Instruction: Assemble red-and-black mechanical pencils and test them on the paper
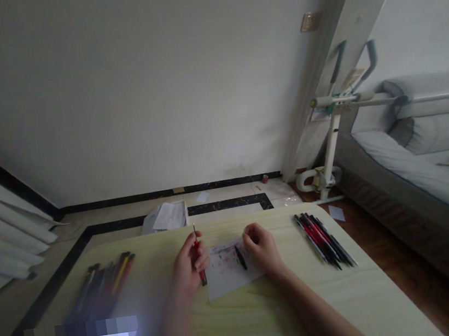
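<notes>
My left hand point(191, 257) is closed round a red pen point(203, 275), held upright with a thin tip standing above the fingers. It is at the left edge of a white sheet of paper point(227, 283) marked with dark and red scribbles. A black pen part point(241, 258), perhaps a cap or barrel, lies slanted on the paper. Just right of it, my right hand point(261, 243) rests at the sheet's right side, thumb and fingers pinched together. Whatever that pinch may hold is too small to make out.
Black, red and silver pens point(325, 240) lie in a row at the table's right. Another blurred bunch of pens point(103, 283) lies at the left. Beyond the far table edge point(231, 219), a box with papers point(168, 216) stands on the floor.
</notes>
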`<act>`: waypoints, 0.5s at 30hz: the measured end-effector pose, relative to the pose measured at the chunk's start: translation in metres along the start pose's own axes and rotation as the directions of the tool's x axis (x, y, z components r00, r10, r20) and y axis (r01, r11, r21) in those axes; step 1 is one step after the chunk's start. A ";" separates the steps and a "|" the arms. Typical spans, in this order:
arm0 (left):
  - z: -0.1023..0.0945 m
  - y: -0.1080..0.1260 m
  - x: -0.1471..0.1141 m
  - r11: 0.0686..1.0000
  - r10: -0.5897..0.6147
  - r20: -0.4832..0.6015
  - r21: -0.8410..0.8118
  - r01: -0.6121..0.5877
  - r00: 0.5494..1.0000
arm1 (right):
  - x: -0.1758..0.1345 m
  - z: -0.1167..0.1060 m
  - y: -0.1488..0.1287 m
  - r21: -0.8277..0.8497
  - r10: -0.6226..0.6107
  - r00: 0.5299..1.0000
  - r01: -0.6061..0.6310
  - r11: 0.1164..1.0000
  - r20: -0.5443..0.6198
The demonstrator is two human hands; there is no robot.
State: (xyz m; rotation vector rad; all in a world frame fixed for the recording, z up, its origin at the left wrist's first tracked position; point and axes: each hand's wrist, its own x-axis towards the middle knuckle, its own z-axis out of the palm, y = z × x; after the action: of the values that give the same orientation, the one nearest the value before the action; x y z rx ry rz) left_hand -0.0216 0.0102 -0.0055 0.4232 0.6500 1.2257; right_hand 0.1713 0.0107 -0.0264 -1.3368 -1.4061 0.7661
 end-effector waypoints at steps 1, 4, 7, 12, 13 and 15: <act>0.000 0.000 0.000 1.000 -0.003 0.006 -0.001 0.003 1.000 | 0.000 0.000 0.001 -0.002 -0.001 1.000 0.001 1.000 -0.001; -0.001 0.000 0.000 1.000 -0.005 0.026 -0.010 0.006 1.000 | 0.000 0.001 0.002 -0.015 -0.002 1.000 0.002 1.000 -0.005; -0.002 -0.001 -0.001 1.000 -0.005 0.042 -0.006 0.005 0.999 | 0.000 0.001 0.002 -0.021 0.002 1.000 -0.002 1.000 -0.003; -0.002 -0.002 -0.001 1.000 0.023 0.052 -0.010 -0.023 0.998 | 0.000 0.000 -0.002 -0.014 0.006 1.000 -0.006 1.000 0.004; -0.002 -0.003 -0.001 1.000 0.029 0.054 -0.012 -0.028 0.998 | 0.000 0.000 -0.002 -0.011 0.004 1.000 -0.004 1.000 0.004; -0.002 -0.003 0.000 0.999 0.033 0.056 -0.014 -0.032 0.998 | 0.000 0.000 -0.002 -0.004 0.000 1.000 0.000 1.000 0.003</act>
State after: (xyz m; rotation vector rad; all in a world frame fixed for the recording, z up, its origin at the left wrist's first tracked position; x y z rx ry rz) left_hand -0.0212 0.0094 -0.0089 0.4575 0.5889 1.2437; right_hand 0.1712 0.0099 -0.0248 -1.3392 -1.4108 0.7665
